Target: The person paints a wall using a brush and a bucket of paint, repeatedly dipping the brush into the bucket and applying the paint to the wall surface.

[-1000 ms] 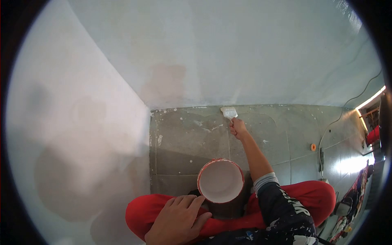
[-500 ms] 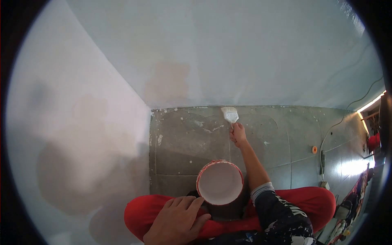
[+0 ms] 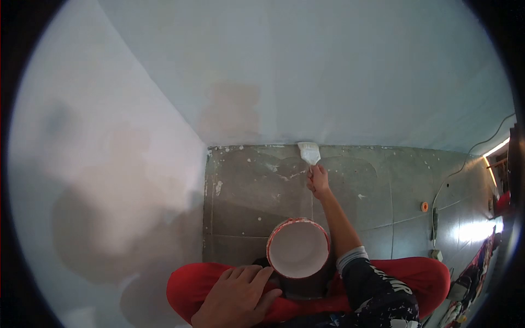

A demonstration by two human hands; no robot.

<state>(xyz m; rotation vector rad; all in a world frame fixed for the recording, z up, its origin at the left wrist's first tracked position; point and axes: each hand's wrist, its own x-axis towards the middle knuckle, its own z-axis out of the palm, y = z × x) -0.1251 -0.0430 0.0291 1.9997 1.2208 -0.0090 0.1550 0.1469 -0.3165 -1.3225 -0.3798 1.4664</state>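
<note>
My right hand (image 3: pixel 318 181) is closed round the handle of a wide paintbrush (image 3: pixel 310 152) coated in white paint. The bristles meet the foot of the facing wall (image 3: pixel 339 82), where it joins the floor. My left hand (image 3: pixel 236 295) holds nothing and lies with fingers spread on my red-trousered knee, beside the bucket. Between my legs stands a round bucket (image 3: pixel 298 250) with white paint inside and red smears along its rim.
Grey floor tiles (image 3: pixel 350 191) carry white paint spots. A second wall (image 3: pixel 109 164) meets the facing one at the left corner. An orange tape roll (image 3: pixel 424 206) and a cable (image 3: pixel 436 208) with a socket block (image 3: pixel 436 255) lie to the right. Cloths (image 3: pixel 476 273) lie at far right.
The view has shifted slightly, so the wall edge, bucket and tape roll sit a little lower and further right. The brush stays at the wall's foot; my left hand keeps its place.
</note>
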